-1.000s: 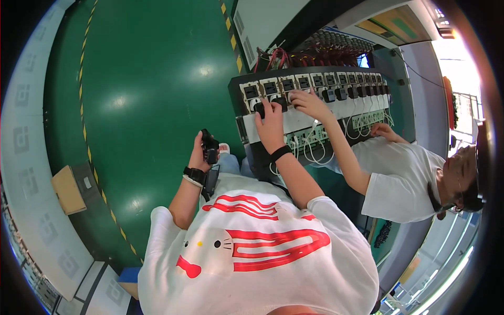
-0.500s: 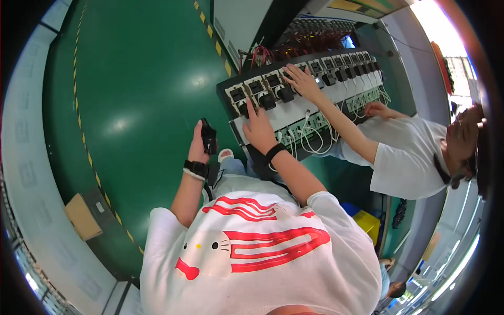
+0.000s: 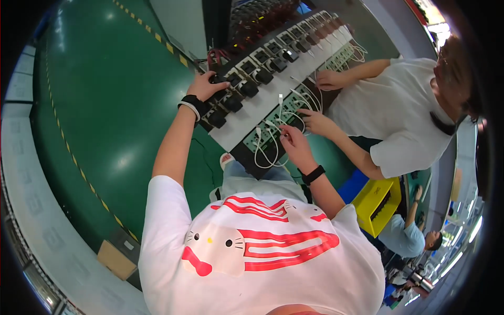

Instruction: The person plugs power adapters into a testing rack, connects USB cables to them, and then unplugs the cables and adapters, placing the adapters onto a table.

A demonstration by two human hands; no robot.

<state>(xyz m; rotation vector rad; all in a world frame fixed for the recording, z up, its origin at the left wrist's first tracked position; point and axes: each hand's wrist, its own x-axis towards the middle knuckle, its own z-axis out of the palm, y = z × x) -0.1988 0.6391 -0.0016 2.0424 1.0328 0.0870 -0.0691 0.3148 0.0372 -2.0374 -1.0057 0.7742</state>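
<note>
At the left end of the long test rack (image 3: 231, 137), my left hand (image 3: 203, 88) is closed round a black power adapter (image 3: 216, 79) and holds it against the end socket. More black adapters (image 3: 232, 103) sit in the row of sockets running away to the right. My right hand (image 3: 297, 148) is lower, at the green port strip (image 3: 253, 140), its bent fingertips on a white cable (image 3: 272, 125). The exact grip there is small and partly hidden. Other white cables loop out of the strip, and one loose white plug (image 3: 280, 98) lies near it.
To my right a co-worker in a white shirt (image 3: 404, 110) has both hands at the strip, one hand (image 3: 318, 124) close to mine. A yellow bin (image 3: 376, 206) stands behind on the right. A cardboard box (image 3: 116, 259) lies on the green floor at lower left.
My left hand has brought the black adapter up to the rack's end socket. My right hand has moved from the sockets down to the port strip. The co-worker's hand has left the sockets.
</note>
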